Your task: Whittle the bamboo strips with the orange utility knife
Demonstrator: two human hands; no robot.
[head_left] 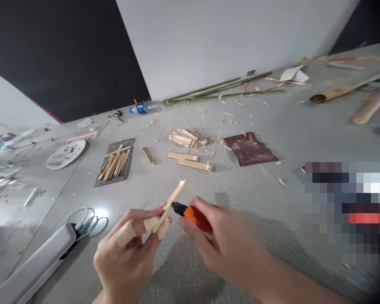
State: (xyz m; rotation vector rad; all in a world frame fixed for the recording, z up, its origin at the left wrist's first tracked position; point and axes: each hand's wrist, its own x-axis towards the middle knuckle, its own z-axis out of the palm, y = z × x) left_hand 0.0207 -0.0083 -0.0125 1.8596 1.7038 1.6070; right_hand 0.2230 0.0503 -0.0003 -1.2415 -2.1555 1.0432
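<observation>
Between the taped fingers and thumb of my left hand is a pale bamboo strip, tilted up and to the right. My right hand is closed around an orange utility knife. The knife's black tip meets the strip near its middle; the blade itself is too small to make out. Beyond my hands lie two split bamboo pieces, with a heap of more pieces and curled shavings behind them. Several thin bamboo sticks rest on a dark sheet to the left.
A brown sheet of sandpaper lies right of the heap. At left are a long grey-white device with cables and a white oval plate. A water bottle and green bamboo poles lie along the wall. Blurred blocks hide the right side.
</observation>
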